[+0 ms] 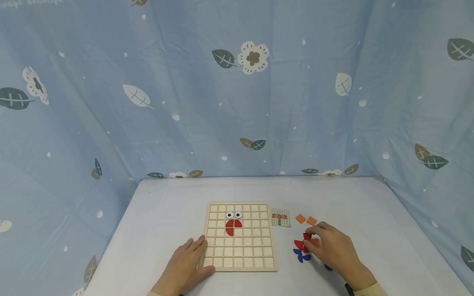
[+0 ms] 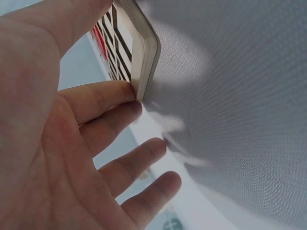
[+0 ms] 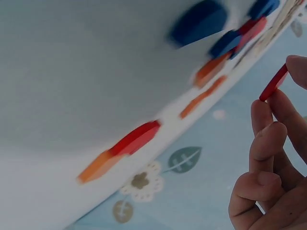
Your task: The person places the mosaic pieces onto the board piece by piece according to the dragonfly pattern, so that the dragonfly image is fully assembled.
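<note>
My left hand [image 1: 185,265] lies at the near left corner of a wooden grid board [image 1: 255,261], its fairly straight fingers touching the side and its thumb at the front edge. In the left wrist view the fingertips [image 2: 127,91] meet the board's rim [image 2: 146,52]. On the board sit two round eye pieces [image 1: 234,215] and several red quarter-circle pieces [image 1: 230,231]. My right hand [image 1: 336,246] is over the loose pieces to the right, pinching a red piece [image 3: 274,84] between thumb and fingers.
A small pattern card [image 1: 281,218] lies beside the board's right side. Orange squares [image 1: 300,218] are right of it. Blue pieces [image 1: 300,256] and red ones lie close by the right hand. A patterned blue curtain [image 1: 233,98] surrounds the white table [image 1: 174,193].
</note>
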Demonstrator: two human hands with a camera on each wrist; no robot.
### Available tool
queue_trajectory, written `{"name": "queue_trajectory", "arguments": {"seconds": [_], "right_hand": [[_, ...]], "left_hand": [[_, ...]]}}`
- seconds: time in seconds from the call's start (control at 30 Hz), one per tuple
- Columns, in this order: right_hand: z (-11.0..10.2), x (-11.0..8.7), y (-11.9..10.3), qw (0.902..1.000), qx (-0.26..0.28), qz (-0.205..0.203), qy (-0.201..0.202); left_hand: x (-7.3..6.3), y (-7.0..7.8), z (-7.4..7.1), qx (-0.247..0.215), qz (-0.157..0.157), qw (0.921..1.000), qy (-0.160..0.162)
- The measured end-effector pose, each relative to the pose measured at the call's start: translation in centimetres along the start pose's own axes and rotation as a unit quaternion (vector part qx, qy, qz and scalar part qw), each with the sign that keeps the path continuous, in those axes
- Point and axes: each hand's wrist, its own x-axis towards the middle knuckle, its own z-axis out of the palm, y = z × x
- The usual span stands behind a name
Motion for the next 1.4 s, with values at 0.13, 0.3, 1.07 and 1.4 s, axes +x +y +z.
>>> {"name": "queue_trajectory", "arguments": {"seconds": [0.13,0.3,1.07,1.4], "right_hand": [[0.4,0.6,-1.0,0.9985,0.009,-0.046,0.029],[1.0,1.3,-2.3,0.9974,0.020,-0.061,0.032],[2.4,5.3,-9.6,0.9777,0.082,-0.179,0.073],[3.6,6.8,-11.8,0.9776,0.073,-0.191,0.048]], "left_hand": [[0.1,0.1,-0.1,-0.004,-0.002,1.0000,-0.005],[0.1,0.2,-0.1,-0.004,0.000,1.0000,-0.003],[0.0,0.1,0.2,-0.011,0.005,0.9999,0.003],[0.0,-0.2,0.2,-0.005,0.000,1.0000,0.003]]}}
